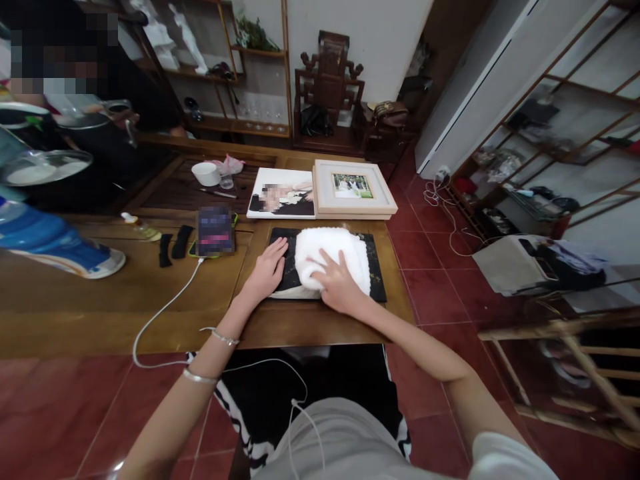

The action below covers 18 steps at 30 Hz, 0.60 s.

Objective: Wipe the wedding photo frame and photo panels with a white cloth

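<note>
A folded white towel [333, 250] lies on a dark, marbled flat panel [377, 277] at the table's front edge. My right hand [343, 287] presses on the towel's lower part, fingers spread over the cloth. On the panel's left side rests my left hand [265, 270], open, with its fingers stretched out flat. A pale patch shows along the panel's lower left edge, between my hands. The towel covers the panel's middle.
Behind the panel lie a photo print [280, 193] and a framed photo [355, 187]. To the left are a phone [215, 230] on a white cable [150, 323], a small bottle [143, 229] and a large blue bottle [50, 233]. Another person [145, 87] stands at the far left.
</note>
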Tool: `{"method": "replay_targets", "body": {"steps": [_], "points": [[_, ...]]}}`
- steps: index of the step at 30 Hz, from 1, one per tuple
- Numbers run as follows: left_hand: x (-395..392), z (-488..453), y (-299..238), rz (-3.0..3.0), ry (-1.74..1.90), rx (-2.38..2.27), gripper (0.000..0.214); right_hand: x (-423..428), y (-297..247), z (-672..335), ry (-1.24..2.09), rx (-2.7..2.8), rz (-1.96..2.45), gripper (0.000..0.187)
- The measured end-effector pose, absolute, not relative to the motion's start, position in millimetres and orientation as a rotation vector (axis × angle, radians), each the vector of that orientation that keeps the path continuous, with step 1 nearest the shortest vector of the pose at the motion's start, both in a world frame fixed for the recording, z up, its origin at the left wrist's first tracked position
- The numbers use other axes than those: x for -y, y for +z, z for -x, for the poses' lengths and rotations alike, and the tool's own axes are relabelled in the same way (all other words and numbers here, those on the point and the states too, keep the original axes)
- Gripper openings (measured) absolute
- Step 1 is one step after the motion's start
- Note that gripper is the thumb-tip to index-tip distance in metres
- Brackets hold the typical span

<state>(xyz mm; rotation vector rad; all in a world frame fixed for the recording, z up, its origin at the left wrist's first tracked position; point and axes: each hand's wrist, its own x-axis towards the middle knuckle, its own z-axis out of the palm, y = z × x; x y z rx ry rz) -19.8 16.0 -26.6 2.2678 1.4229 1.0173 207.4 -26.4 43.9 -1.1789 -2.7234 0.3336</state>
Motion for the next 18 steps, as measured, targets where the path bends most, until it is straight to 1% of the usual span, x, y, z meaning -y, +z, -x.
{"method": "replay_targets", "body": {"steps": [4,7,14,18], "points": [[-16,18,-26,-2.251,1.023,-1.434,0.044,84,49,-213,0.452,2.847,1.013,0.044],[-16,18,-25,-2.258,1.018,-1.431,0.044,88,52,-217,0.477,2.865,0.988,0.045],[-16,19,-28,-2.263,1.023,-1.420,0.045,-1,47,-199,0.334,2.768,1.127,0.053],[-16,20,-28,-2.275,1.023,-1.410,0.046,-38,46,-183,0.237,2.726,1.185,0.052]]}}
